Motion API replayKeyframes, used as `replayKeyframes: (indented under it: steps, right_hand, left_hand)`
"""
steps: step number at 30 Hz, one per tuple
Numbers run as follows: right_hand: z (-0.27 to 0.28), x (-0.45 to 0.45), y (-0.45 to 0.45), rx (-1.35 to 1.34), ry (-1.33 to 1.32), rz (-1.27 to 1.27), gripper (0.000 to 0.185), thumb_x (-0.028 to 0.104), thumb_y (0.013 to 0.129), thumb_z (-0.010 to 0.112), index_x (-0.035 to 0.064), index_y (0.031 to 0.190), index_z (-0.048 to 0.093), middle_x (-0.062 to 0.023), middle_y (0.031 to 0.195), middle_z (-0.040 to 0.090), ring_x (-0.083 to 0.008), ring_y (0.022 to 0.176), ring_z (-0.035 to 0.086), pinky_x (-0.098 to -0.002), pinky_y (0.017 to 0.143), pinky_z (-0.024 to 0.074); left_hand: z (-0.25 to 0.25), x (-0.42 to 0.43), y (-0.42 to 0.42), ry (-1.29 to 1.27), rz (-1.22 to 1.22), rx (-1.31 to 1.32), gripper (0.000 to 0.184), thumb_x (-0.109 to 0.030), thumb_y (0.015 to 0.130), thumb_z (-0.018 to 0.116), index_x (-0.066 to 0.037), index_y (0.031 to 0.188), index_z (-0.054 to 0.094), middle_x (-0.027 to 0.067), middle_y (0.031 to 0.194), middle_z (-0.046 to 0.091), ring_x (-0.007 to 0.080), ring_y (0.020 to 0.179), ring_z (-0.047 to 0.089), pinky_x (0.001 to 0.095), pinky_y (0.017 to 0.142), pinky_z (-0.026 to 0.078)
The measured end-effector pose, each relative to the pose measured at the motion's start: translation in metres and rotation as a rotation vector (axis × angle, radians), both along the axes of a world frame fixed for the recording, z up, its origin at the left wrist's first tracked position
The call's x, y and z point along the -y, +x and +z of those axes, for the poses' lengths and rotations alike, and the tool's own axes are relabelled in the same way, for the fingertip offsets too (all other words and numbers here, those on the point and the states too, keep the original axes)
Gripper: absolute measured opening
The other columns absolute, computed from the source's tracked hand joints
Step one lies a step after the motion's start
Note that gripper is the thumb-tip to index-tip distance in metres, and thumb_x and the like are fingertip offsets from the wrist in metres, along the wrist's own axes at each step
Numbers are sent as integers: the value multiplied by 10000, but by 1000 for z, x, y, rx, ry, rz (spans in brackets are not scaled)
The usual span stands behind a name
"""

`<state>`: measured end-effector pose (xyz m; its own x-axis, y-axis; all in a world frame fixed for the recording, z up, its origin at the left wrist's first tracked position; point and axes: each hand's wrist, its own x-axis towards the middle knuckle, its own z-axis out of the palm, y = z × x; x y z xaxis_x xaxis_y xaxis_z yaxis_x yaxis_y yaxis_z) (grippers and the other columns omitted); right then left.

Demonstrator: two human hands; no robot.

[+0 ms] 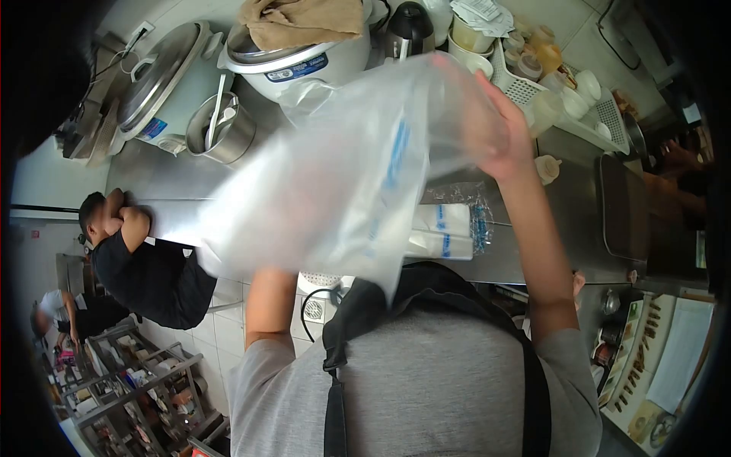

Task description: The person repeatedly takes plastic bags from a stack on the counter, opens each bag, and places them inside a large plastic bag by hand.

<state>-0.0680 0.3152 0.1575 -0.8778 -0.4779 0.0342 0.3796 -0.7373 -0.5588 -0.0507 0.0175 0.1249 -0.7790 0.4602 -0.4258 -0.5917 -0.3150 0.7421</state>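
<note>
A large translucent plastic bag [343, 167] with blue print is stretched between my hands, blurred by motion. At its upper right end, my right hand [509, 137] grips the bag, and part of the plastic covers the fingers and palm. The left forearm reaches up behind the bag's lower left part. Only a dim, smeared shape of my left hand [301, 202] shows through the plastic, so its fingers cannot be made out. Below the bag, folded plastic bags [445, 221] with blue print lie on the steel counter beside a crinkled clear wrapper [481, 225].
Two large cookers stand at the back: one [164, 80] at left, another [297, 72] with a brown towel [304, 23] on top. A steel pot [221, 129] holds utensils. A white basket [533, 95] holds bottles. At left, a person [145, 259] leans on the counter [164, 171].
</note>
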Motion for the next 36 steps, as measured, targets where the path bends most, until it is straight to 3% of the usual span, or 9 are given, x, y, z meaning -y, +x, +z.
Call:
replayKeyframes:
  steps: [7, 11, 17, 22, 26, 28, 31, 34, 36]
  right_hand:
    - [-105, 8, -70, 352, 76, 7, 205, 195, 969, 427, 86, 847, 550, 77, 516, 437, -23, 335, 326, -190, 418, 374]
    - [-128, 26, -53, 608, 204, -51, 216, 180, 966, 421, 91, 801, 527, 67, 496, 423, -31, 328, 324, -184, 421, 381]
    - [-223, 19, -45, 746, 231, 43, 234, 208, 967, 425, 90, 798, 535, 45, 461, 397, -59, 316, 300, -214, 369, 362]
    - [-235, 37, -32, 791, 388, -116, 249, 226, 969, 421, 96, 781, 518, 52, 464, 379, -56, 320, 285, -221, 325, 286]
    - [-226, 23, 3, 578, 241, -190, 186, 197, 957, 434, 84, 1007, 574, 40, 545, 437, -45, 374, 323, -218, 359, 298]
    - [-181, 28, 34, 542, 269, -318, 262, 172, 946, 448, 101, 1164, 574, 29, 591, 456, -37, 417, 347, -213, 382, 300]
    - [-191, 32, 62, 304, 580, -306, 453, 120, 930, 428, 148, 1382, 409, -26, 753, 547, -57, 529, 456, -202, 474, 365]
    - [-236, 36, 56, -241, 1344, -470, 433, 119, 898, 483, 149, 1330, 466, -159, 835, 627, -225, 641, 598, -337, 595, 490]
    - [-241, 35, 46, -255, 1495, -412, 441, 127, 889, 495, 154, 1328, 458, -197, 916, 626, -305, 758, 618, -373, 695, 492]
  left_hand:
    - [-121, -7, -79, 815, 157, 205, 232, -238, 976, 440, -50, 1000, 572, 21, 891, 641, 119, 735, 636, 233, 612, 549]
    - [-157, -15, -63, 625, 78, 239, 211, -189, 982, 397, -60, 955, 561, -12, 796, 614, 66, 600, 581, 216, 575, 536]
    - [-232, -27, -55, 582, 78, 515, 289, -253, 980, 393, -38, 1100, 543, 14, 915, 641, 108, 787, 644, 240, 657, 551]
    - [-181, -45, -41, 278, 187, 321, 273, -195, 947, 441, -4, 1124, 520, 72, 1027, 620, 136, 930, 613, 296, 833, 522]
    - [-165, -30, -16, 334, 245, 182, 279, -169, 897, 453, -46, 1137, 524, 48, 1002, 608, 138, 878, 572, 292, 825, 464]
    - [-136, -38, -1, 113, 294, 71, 265, -161, 878, 463, -53, 1111, 530, 35, 950, 595, 133, 810, 543, 274, 768, 449]
    - [-159, -24, 6, -222, 97, -209, 242, -171, 865, 475, -33, 1054, 538, 23, 877, 569, 134, 768, 523, 273, 734, 434]
    - [-199, -24, 1, -637, -149, -385, 244, -193, 862, 479, -9, 1009, 544, 40, 821, 557, 161, 764, 527, 290, 750, 424]
    - [-203, -33, -2, -832, -212, -460, 273, -203, 856, 484, -2, 1033, 536, 91, 829, 561, 227, 797, 543, 325, 765, 430]
